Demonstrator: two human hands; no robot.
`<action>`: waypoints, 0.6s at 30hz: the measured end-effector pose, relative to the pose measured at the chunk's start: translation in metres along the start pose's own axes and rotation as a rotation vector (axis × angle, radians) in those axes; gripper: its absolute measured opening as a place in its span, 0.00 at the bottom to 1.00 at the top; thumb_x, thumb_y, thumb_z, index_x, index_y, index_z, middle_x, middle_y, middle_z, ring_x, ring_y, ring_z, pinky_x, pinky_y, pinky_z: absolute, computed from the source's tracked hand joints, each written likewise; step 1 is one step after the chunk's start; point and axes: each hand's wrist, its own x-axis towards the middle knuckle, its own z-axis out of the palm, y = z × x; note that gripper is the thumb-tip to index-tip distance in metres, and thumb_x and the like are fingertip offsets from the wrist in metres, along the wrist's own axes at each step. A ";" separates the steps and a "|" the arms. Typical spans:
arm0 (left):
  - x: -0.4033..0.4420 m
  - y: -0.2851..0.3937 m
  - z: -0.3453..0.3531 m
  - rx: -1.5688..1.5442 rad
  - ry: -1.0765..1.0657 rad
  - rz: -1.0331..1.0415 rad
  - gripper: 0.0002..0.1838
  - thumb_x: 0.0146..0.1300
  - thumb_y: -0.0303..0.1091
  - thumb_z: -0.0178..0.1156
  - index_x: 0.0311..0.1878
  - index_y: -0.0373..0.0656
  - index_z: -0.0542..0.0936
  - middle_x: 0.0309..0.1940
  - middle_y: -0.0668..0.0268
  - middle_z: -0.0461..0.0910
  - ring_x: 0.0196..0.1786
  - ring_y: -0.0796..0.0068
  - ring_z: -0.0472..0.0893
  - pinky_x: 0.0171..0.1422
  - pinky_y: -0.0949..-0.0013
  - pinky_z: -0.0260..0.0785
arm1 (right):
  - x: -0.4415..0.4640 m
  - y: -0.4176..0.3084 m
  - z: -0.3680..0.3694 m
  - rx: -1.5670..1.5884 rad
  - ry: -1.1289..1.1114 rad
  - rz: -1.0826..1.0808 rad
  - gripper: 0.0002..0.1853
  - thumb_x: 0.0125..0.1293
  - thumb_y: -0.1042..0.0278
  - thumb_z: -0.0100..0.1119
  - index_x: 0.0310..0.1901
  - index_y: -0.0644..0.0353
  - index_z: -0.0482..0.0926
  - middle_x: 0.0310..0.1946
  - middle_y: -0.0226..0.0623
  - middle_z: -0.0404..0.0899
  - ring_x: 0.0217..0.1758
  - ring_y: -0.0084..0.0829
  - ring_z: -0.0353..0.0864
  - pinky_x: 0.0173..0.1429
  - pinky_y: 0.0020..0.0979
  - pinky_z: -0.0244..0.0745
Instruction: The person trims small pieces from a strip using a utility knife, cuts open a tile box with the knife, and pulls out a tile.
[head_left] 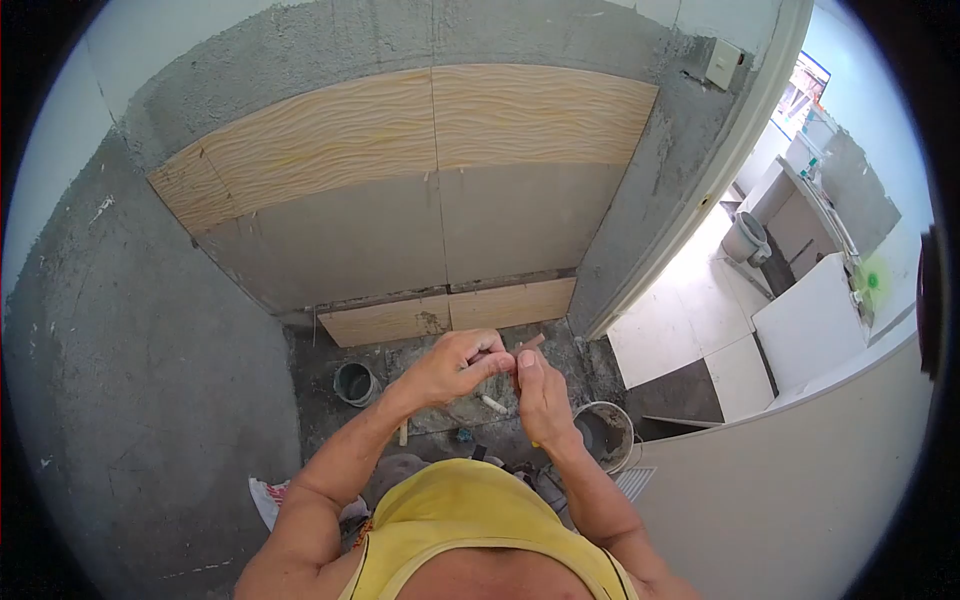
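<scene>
My left hand (462, 366) and my right hand (540, 395) are close together in front of my chest, above the floor. The fingers of my right hand are closed on a small brown strip (531, 345), whose end sticks out up and to the right. My left hand has its fingers curled, thumb and fingertips pinched beside the strip; what they hold is too small to make out. Beyond the hands is a low row of wood-patterned tiles (510, 303). On the floor below them lies a white tube-like piece (493, 404).
A dark bucket (355, 384) stands at the left, a larger white-rimmed bucket (628, 440) at the right. Tiled wall (540, 115) rises ahead. A doorway (700, 215) opens at the right. A white bag (268, 500) lies at lower left.
</scene>
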 end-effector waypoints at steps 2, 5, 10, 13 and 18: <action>0.001 -0.004 0.000 0.020 0.003 0.075 0.13 0.70 0.40 0.62 0.38 0.37 0.79 0.25 0.64 0.75 0.28 0.76 0.71 0.34 0.69 0.64 | 0.001 -0.001 0.002 -0.014 -0.002 -0.007 0.25 0.79 0.50 0.36 0.44 0.64 0.76 0.28 0.49 0.76 0.34 0.52 0.78 0.41 0.45 0.70; 0.002 0.002 -0.005 0.047 -0.001 0.123 0.13 0.69 0.39 0.62 0.38 0.36 0.79 0.26 0.62 0.76 0.29 0.74 0.72 0.34 0.67 0.65 | 0.002 -0.002 0.002 0.002 -0.015 -0.011 0.23 0.79 0.50 0.38 0.44 0.63 0.76 0.27 0.46 0.76 0.32 0.50 0.77 0.39 0.43 0.70; 0.001 0.002 -0.012 0.004 -0.073 0.078 0.13 0.71 0.40 0.62 0.43 0.39 0.78 0.28 0.68 0.74 0.32 0.79 0.71 0.36 0.68 0.65 | 0.002 0.002 0.001 0.415 -0.147 0.237 0.23 0.79 0.46 0.40 0.38 0.59 0.72 0.23 0.33 0.70 0.22 0.31 0.71 0.30 0.32 0.65; -0.006 -0.004 -0.011 -0.116 -0.131 -0.027 0.16 0.72 0.41 0.61 0.54 0.40 0.75 0.30 0.72 0.73 0.33 0.82 0.70 0.37 0.70 0.64 | -0.004 -0.013 -0.006 0.674 -0.331 0.392 0.24 0.78 0.43 0.39 0.33 0.55 0.67 0.23 0.26 0.65 0.20 0.20 0.64 0.25 0.26 0.58; -0.024 0.021 -0.017 -0.415 -0.393 -0.033 0.24 0.74 0.42 0.57 0.67 0.41 0.70 0.41 0.64 0.81 0.45 0.76 0.81 0.49 0.69 0.71 | -0.023 -0.014 -0.005 0.890 -0.693 0.558 0.25 0.77 0.40 0.38 0.30 0.54 0.64 0.22 0.27 0.63 0.17 0.21 0.62 0.22 0.26 0.57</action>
